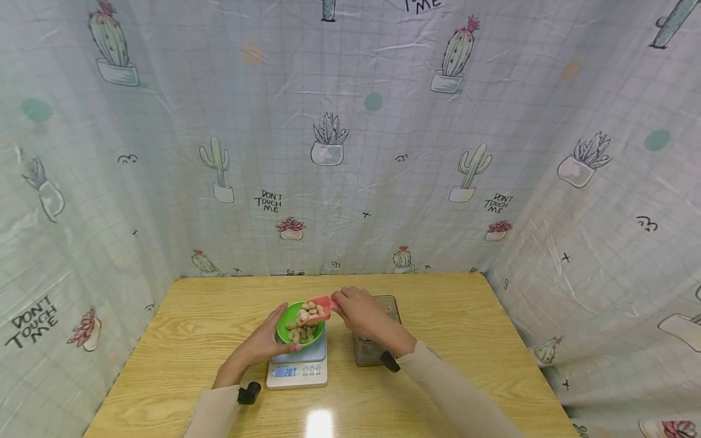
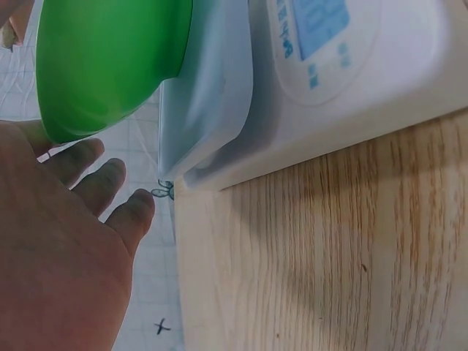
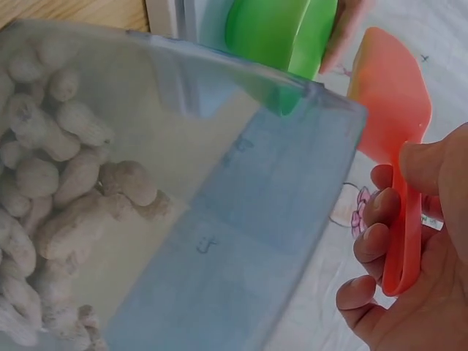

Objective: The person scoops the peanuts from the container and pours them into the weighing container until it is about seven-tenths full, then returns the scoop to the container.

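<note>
In the head view a green bowl (image 1: pixel 282 333) of unshelled peanuts (image 1: pixel 298 334) sits on the platform of a white kitchen scale (image 1: pixel 297 378). My left hand (image 1: pixel 265 340) holds the bowl from its left, thumb at the near side and fingers along the far side. The right hand (image 1: pixel 358 311) grips the handle of a pinkish-red scoop (image 1: pixel 323 307), which carries several peanuts over the bowl's far right part. The right wrist view shows thumb and fingers wrapped round that scoop handle (image 3: pixel 402 256). The left wrist view shows fingertips at the bowl's underside (image 2: pixel 110 73).
A clear rectangular container (image 1: pixel 368 354) stands right of the scale, partly under my right forearm; peanuts (image 3: pixel 55 190) lie inside it. The scale's lit display (image 1: pixel 286 372) faces me. A patterned curtain (image 1: pixel 350 243) hangs behind the wooden table (image 1: pixel 454 340).
</note>
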Available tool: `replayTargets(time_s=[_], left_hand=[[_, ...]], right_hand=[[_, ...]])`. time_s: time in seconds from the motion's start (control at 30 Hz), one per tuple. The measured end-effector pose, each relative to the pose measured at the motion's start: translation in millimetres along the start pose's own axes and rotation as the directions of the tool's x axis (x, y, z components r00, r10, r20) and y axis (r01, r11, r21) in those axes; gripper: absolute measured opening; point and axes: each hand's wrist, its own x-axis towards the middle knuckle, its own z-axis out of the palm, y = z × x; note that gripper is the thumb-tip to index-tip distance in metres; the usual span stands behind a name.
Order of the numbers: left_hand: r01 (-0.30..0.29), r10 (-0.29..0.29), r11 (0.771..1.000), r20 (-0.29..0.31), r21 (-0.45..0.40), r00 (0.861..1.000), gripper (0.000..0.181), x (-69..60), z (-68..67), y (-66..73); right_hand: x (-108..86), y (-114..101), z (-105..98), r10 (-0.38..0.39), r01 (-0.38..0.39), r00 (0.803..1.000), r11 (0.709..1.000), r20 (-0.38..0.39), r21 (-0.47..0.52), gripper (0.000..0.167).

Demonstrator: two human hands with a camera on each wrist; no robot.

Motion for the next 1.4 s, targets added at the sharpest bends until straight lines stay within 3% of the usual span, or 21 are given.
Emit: replayTargets(time_s=[0.4, 0.6, 0.8, 1.03, 1.4], left_hand=[[0.034, -0.034, 0.999, 0.011, -0.035, 0.999, 0.119, 0.6, 0.6, 1.9], [0.03, -0.03, 1.0, 0.009, -0.006, 1.0, 0.119, -1.6, 0.1, 2.1], [0.025, -0.024, 1.0, 0.013, -0.007, 1.0, 0.118, -1.9, -0.4, 1.8], [0.025, -0.025, 1.0, 0.02, -0.011, 0.999, 0.118, -3.3, -1.3, 2.9], [0.023, -0.022, 0.999, 0.016, -0.035, 1.0, 0.118, -2.4, -0.6, 4.0]], right_hand=[[8.3, -5, -11, -0.089, 0.093, 0.995, 0.986, 0.037, -0.138, 0.017], [15.1, -8, -20, -0.127, 0.139, 0.99, 0.958, 0.061, -0.25, 0.016], [19.3, -13, -26, -0.128, 0.164, 0.983, 0.934, 0.131, -0.317, 0.017], [22.2, -12, -30, -0.097, 0.148, 0.982, 0.925, 0.161, -0.35, 0.021], [15.0, 0, -34, -0.106, 0.123, 0.991, 0.955, 0.078, -0.269, 0.02]])
